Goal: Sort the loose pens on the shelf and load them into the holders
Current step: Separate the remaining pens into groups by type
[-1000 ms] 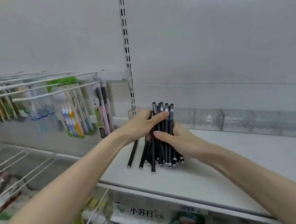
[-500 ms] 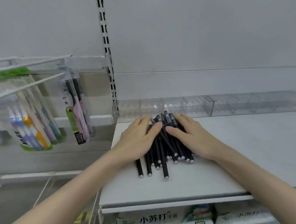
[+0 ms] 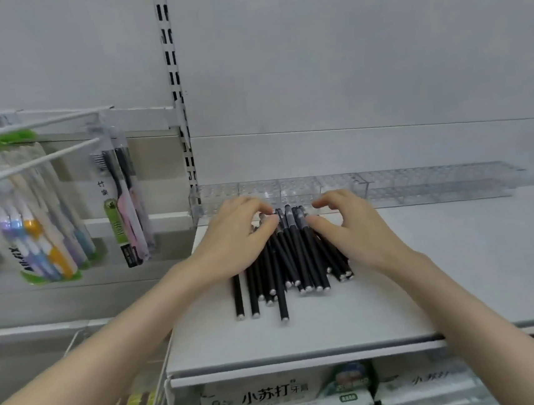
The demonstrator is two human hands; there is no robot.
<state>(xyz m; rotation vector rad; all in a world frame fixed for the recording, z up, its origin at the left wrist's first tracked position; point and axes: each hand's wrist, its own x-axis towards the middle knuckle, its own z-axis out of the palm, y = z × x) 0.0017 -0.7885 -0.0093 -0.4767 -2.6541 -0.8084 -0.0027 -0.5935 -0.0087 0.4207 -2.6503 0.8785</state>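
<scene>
Several black pens (image 3: 299,259) lie in a loose pile on the white shelf (image 3: 461,268), silver ends toward me. My left hand (image 3: 235,239) rests on the pile's left side, fingers arched, thumb against the pens. My right hand (image 3: 355,231) rests on the right side the same way, thumb lying on the pens. Neither hand lifts any pen. A row of clear plastic holders (image 3: 398,186) stands along the back of the shelf, just behind my fingertips, with no pens visible in it.
Packs of toothbrushes (image 3: 46,246) hang from white wire hooks at the left, one dark pack (image 3: 126,212) nearest the shelf. A slotted upright rail (image 3: 175,80) runs up the back wall. Toothpaste boxes (image 3: 277,394) fill the shelf below.
The bundle of pens I held upright a second ago now lies flat on the shelf. My fingers went from flat on the pile to arched over it.
</scene>
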